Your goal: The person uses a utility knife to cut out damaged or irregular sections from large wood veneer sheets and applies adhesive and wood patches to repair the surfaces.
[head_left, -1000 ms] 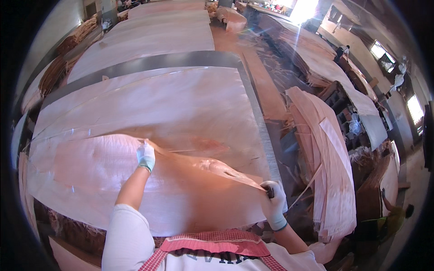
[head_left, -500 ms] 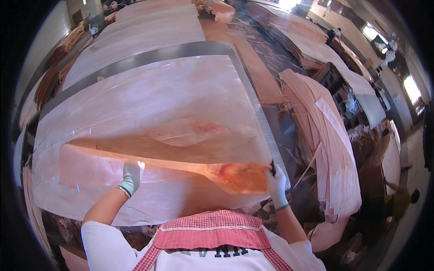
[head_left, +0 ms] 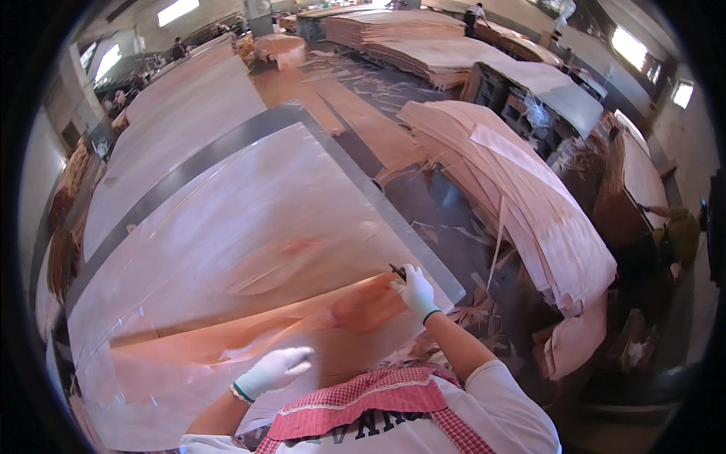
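Note:
An orange-brown strip of wood veneer [head_left: 261, 329] lies along the near part of a large pale veneer sheet [head_left: 227, 212], its surface wavy. At its right end is my gloved right hand [head_left: 416, 293], closed around a small black tool [head_left: 397, 272] whose exact kind I cannot make out. The fingers of that hand also touch or sit right beside the strip's end. My left hand [head_left: 276, 371], also in a white glove, hovers over the near side of the strip. Its fingers stretch to the right and hold nothing visible.
The sheet rests on a grey-edged table [head_left: 446, 284]. To the right, a draped stack of veneer [head_left: 522, 197] stands beside floor scraps [head_left: 476, 314]. Further veneer piles [head_left: 401, 30] fill the back. A person [head_left: 475, 17] is far off; another [head_left: 677, 234] is at the right.
My view has swung to the right. The left hand has come off the strip and is nearer my body. My right hand, with the black tool, has moved the strip's right end.

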`<action>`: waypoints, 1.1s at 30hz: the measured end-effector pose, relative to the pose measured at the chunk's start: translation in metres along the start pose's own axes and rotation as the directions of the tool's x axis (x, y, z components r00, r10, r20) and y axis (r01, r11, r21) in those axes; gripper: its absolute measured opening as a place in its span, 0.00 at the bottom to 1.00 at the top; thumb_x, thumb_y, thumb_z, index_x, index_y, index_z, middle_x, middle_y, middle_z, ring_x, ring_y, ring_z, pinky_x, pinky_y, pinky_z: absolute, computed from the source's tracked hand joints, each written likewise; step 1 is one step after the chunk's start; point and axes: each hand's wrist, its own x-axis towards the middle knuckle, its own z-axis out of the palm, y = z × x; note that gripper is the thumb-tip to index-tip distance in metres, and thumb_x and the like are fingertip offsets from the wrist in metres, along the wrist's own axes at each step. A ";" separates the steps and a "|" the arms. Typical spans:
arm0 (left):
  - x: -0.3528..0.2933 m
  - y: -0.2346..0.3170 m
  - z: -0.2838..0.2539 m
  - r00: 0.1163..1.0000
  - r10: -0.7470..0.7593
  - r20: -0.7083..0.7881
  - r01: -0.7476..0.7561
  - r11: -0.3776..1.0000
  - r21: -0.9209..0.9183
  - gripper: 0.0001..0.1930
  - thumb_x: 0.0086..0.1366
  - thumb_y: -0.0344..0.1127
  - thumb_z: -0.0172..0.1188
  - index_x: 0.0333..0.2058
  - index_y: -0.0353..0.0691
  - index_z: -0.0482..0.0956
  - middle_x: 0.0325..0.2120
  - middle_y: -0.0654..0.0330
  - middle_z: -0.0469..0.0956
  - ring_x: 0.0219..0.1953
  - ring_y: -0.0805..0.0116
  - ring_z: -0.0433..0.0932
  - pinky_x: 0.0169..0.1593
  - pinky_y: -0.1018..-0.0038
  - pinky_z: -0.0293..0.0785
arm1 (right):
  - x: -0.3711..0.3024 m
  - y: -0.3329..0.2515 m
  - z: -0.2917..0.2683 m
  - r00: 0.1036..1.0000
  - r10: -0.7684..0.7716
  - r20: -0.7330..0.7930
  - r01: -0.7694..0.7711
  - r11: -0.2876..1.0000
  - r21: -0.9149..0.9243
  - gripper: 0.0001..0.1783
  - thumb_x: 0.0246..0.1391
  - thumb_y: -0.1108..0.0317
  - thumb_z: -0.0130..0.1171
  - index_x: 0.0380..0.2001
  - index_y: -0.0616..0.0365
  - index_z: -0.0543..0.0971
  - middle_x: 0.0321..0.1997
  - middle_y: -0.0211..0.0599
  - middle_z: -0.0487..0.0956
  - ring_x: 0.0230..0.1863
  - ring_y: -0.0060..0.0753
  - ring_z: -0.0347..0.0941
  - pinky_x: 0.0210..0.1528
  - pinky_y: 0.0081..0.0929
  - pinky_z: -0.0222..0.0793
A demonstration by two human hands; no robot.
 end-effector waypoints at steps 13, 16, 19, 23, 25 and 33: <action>0.250 0.198 0.136 0.956 0.234 -0.175 -0.207 0.965 0.159 0.19 0.67 0.40 0.52 0.50 0.34 0.74 0.45 0.44 0.77 0.48 0.46 0.76 0.53 0.59 0.71 | -0.119 0.320 -0.196 0.913 0.355 -0.203 -0.302 0.920 0.251 0.18 0.58 0.58 0.53 0.36 0.66 0.77 0.34 0.57 0.78 0.40 0.59 0.75 0.43 0.45 0.68; 0.296 0.231 0.155 0.958 0.273 -0.090 -0.257 0.954 0.157 0.18 0.66 0.39 0.52 0.50 0.36 0.74 0.46 0.44 0.77 0.49 0.46 0.75 0.52 0.58 0.71 | -0.180 0.415 -0.226 0.806 0.567 -0.170 -0.551 0.823 0.135 0.24 0.58 0.52 0.55 0.26 0.68 0.77 0.24 0.52 0.78 0.30 0.53 0.76 0.34 0.46 0.68; 0.333 0.255 0.161 0.972 0.233 -0.023 -0.224 0.954 0.200 0.17 0.65 0.39 0.53 0.49 0.36 0.74 0.45 0.44 0.77 0.48 0.46 0.75 0.52 0.58 0.72 | -0.216 0.453 -0.249 0.563 0.823 0.073 -0.653 0.390 0.649 0.21 0.61 0.50 0.56 0.21 0.54 0.74 0.16 0.26 0.71 0.15 0.22 0.66 0.18 0.21 0.63; 0.377 0.269 0.165 0.980 0.198 -0.027 -0.188 0.961 0.200 0.17 0.64 0.38 0.53 0.49 0.36 0.75 0.44 0.45 0.78 0.47 0.46 0.76 0.51 0.58 0.72 | -0.211 0.465 -0.230 0.487 0.862 0.138 -0.611 0.224 0.759 0.19 0.63 0.55 0.53 0.22 0.55 0.74 0.17 0.28 0.72 0.16 0.24 0.67 0.16 0.25 0.65; 0.398 0.265 0.170 0.973 0.219 -0.065 -0.203 0.960 0.193 0.17 0.64 0.38 0.53 0.49 0.37 0.75 0.44 0.46 0.78 0.47 0.46 0.76 0.51 0.58 0.72 | -0.172 0.432 -0.239 0.537 0.826 0.174 -0.728 0.349 0.590 0.19 0.61 0.54 0.54 0.30 0.62 0.78 0.20 0.29 0.74 0.18 0.22 0.68 0.19 0.25 0.65; 0.509 0.233 0.166 0.977 0.183 -0.106 -0.178 0.982 0.056 0.17 0.65 0.39 0.52 0.50 0.39 0.74 0.43 0.46 0.78 0.46 0.46 0.76 0.49 0.58 0.72 | 0.029 0.497 -0.221 0.902 0.417 0.108 -0.430 0.889 0.160 0.18 0.60 0.56 0.54 0.31 0.63 0.80 0.22 0.31 0.75 0.23 0.29 0.73 0.26 0.29 0.65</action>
